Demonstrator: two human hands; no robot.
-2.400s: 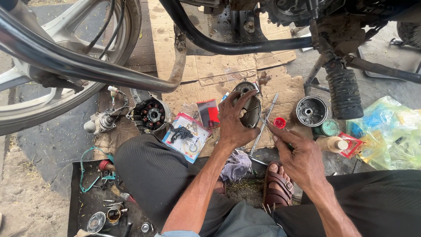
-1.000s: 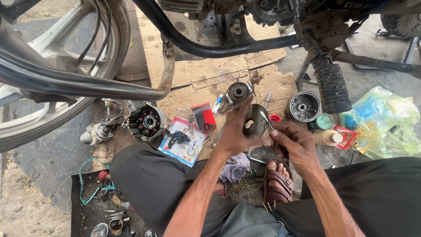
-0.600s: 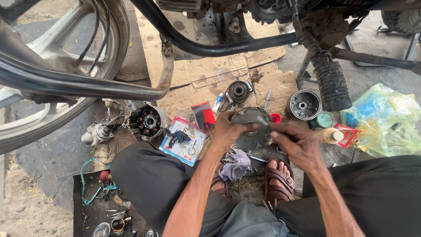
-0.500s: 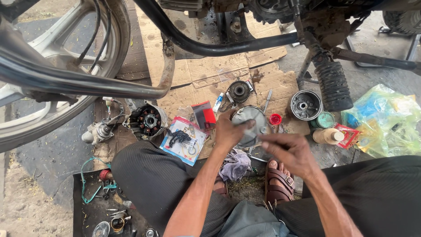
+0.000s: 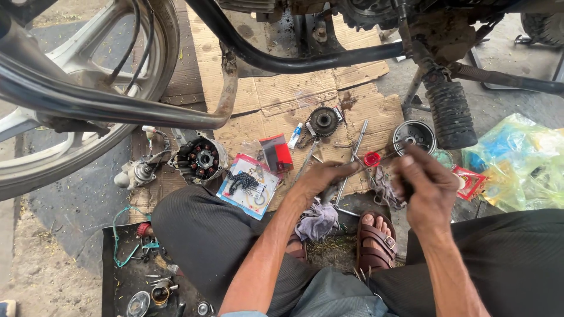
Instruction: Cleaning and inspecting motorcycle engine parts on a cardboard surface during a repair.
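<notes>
Crouched beside a motorcycle, a person's left hand (image 5: 320, 179) presses on a grey rag (image 5: 317, 218) at six o'clock of the cardboard (image 5: 282, 100), soft, light, easily bunched, while the right hand (image 5: 426, 188) pinches something small, unidentifiable.

Single head view, looking steeply down, close over lap and cardboard (image 5: 282, 100).

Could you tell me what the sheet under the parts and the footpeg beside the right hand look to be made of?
The sheet looks like corrugated cardboard: matte brown, creased, torn at the edges, stained dark. The footpeg near the right hand seems ribbed black rubber, dull and dusty, probably sleeved over a metal bar.
</notes>
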